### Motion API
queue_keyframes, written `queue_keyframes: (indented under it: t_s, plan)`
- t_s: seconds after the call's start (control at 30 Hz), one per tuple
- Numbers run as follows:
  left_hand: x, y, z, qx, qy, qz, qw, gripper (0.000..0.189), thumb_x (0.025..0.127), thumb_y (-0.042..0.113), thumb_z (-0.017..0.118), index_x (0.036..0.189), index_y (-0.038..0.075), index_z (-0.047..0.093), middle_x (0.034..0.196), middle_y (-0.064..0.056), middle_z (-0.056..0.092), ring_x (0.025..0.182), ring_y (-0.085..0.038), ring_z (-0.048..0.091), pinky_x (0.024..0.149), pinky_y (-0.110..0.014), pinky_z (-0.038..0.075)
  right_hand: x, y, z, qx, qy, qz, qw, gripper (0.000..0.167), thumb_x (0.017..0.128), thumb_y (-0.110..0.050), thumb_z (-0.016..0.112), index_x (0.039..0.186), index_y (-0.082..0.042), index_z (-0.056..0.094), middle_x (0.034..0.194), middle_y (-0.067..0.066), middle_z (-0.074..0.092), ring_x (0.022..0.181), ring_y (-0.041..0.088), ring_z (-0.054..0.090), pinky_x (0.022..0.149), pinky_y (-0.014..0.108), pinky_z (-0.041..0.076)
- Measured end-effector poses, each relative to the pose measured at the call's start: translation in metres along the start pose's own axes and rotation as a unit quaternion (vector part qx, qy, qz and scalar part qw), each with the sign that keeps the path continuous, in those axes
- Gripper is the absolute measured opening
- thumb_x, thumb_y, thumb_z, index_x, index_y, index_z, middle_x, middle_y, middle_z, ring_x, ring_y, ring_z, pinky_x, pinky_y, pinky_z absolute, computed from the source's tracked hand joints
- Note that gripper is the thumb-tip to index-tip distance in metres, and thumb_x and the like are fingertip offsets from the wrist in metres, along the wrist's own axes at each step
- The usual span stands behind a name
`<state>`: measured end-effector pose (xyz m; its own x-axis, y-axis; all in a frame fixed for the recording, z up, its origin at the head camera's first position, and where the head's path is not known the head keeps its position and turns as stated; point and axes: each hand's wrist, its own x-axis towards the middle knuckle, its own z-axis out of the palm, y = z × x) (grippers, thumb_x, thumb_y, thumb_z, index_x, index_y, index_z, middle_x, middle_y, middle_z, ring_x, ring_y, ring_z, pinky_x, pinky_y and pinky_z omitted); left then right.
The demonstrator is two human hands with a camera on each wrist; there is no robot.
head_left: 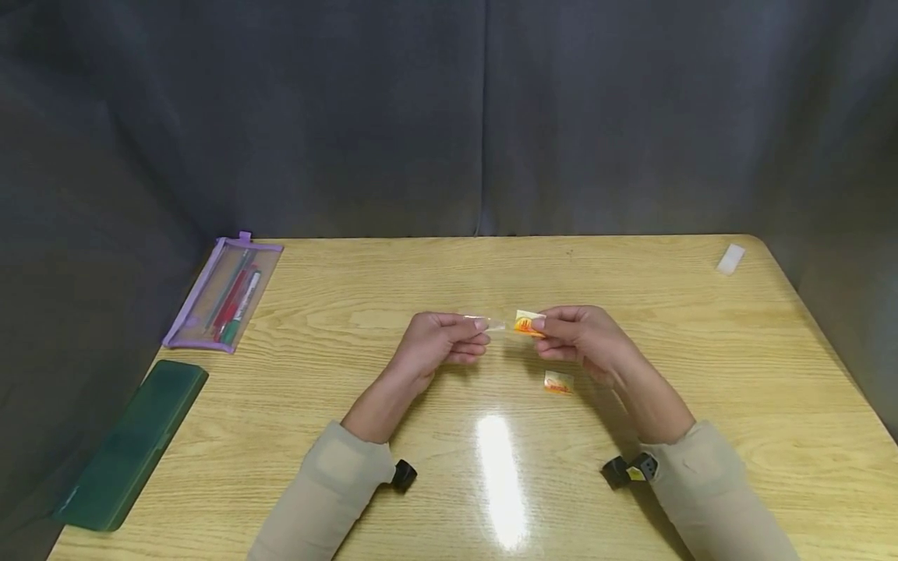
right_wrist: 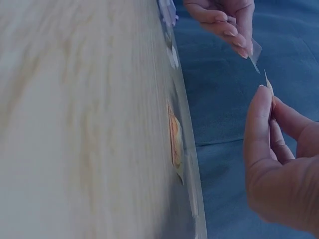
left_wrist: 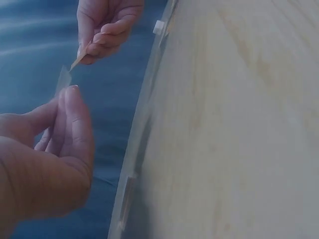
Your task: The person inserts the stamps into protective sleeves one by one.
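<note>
Between thumb and fingers, my left hand [head_left: 449,340] pinches a small clear plastic piece [head_left: 495,324], which juts toward the right. Opposite it, my right hand [head_left: 584,336] pinches a small orange-and-yellow printed piece [head_left: 528,322], thin as paper or card. A narrow gap parts the two pieces in the head view. In the right wrist view the plastic [right_wrist: 256,54] and the printed piece [right_wrist: 269,83] are seen almost edge-on. A second orange-and-yellow printed piece [head_left: 559,382] lies on the table below the right hand.
On the left lie a purple-edged see-through zip pouch [head_left: 184,318] with pens inside and a long green case [head_left: 133,444]. A small white block [head_left: 730,259] is near the table's far right corner. Dark curtains [head_left: 393,117] hang behind the wooden table [head_left: 351,273].
</note>
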<state>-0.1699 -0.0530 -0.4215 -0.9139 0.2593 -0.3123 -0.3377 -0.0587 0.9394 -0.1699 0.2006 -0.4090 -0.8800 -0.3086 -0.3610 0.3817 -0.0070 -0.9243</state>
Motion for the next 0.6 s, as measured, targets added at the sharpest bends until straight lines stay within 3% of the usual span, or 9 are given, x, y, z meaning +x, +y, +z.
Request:
queue_keyframes:
  t_s: [0.17, 0.33, 0.47, 0.6]
  plan:
    - [0.0004, 0.0016, 0.0009, -0.005, -0.003, -0.003, 1.0000, 0.023, 0.097, 0.006, 0.066, 0.116, -0.005, 0.072, 0.099, -0.015, 0.078, 0.079, -0.014, 0.076, 0.075, -0.030, 0.064, 0.0007, 0.0006, 0.0003, -0.009, 0.001, 0.004, 1.0000, 0.022, 0.100, -0.012, 0.065, 0.117, 0.002, 0.064, 0.084, 0.003, 0.075, 0.073, 0.009, 0.074, 0.073, 0.025, 0.063]
    - [0.0004, 0.0009, 0.0012, -0.010, -0.005, 0.001, 0.9999, 0.023, 0.097, 0.004, 0.065, 0.118, -0.004, 0.072, 0.106, -0.017, 0.077, 0.081, -0.014, 0.076, 0.075, -0.027, 0.064, -0.0017, -0.0005, -0.0002, -0.031, -0.008, -0.003, 0.9995, 0.037, 0.103, -0.009, 0.057, 0.133, 0.013, 0.051, 0.091, 0.005, 0.073, 0.077, 0.009, 0.073, 0.077, 0.024, 0.063]
    - [0.0011, 0.0001, 0.0009, -0.007, -0.004, 0.002, 1.0000, 0.022, 0.096, 0.010, 0.071, 0.112, -0.005, 0.073, 0.100, -0.015, 0.078, 0.078, -0.014, 0.077, 0.077, -0.032, 0.064, -0.0027, -0.0014, -0.0003, -0.040, -0.011, -0.008, 0.9991, 0.043, 0.104, -0.007, 0.056, 0.138, 0.018, 0.046, 0.091, 0.005, 0.073, 0.077, 0.007, 0.073, 0.077, 0.023, 0.062]
    - [0.0022, 0.0000, 0.0004, -0.001, 0.002, -0.001, 1.0000, 0.028, 0.094, 0.019, 0.074, 0.109, -0.005, 0.073, 0.089, -0.011, 0.078, 0.075, -0.015, 0.077, 0.077, -0.037, 0.064, -0.0017, -0.0016, 0.0004, -0.046, -0.005, -0.013, 0.9988, 0.041, 0.102, -0.009, 0.060, 0.134, 0.015, 0.051, 0.091, 0.004, 0.073, 0.075, 0.008, 0.073, 0.075, 0.024, 0.063]
